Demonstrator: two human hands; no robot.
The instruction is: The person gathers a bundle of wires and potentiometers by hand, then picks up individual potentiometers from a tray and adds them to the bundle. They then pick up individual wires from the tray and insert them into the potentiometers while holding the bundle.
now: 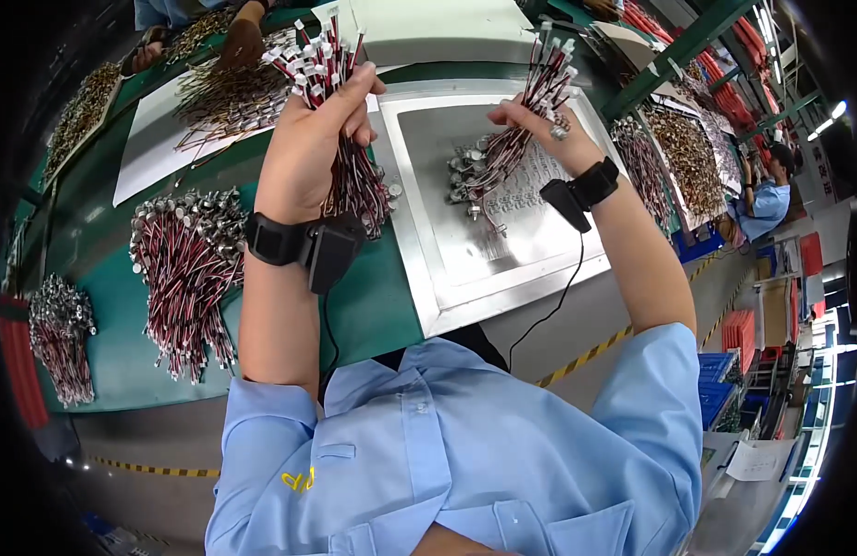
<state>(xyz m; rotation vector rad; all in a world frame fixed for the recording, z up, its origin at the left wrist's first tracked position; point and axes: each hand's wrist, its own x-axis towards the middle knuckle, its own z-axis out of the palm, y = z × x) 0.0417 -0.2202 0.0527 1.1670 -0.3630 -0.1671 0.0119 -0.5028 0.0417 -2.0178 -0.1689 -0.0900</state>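
My left hand (310,139) is closed around a thick bundle of red and black wire leads (358,190). White plug connectors stick up above its fingers, and round metal ends hang below. A smaller bundle of the same kind of leads (508,153) is gripped in my right hand (560,137). Its white connectors point up, and its metal ends spread down to the left, over a silver framed plate (414,264) with rows of small marks or slots. Whether those metal ends touch the plate, I cannot tell. Each of my wrists wears a black strap with a small box.
On the green table (373,310) at left lie a large pile of wire leads (192,278) and a smaller one (62,338). More leads rest on white sheets (146,167), near another person's hands (243,42). A green post (674,65) slants at upper right, beside trays of parts (683,162).
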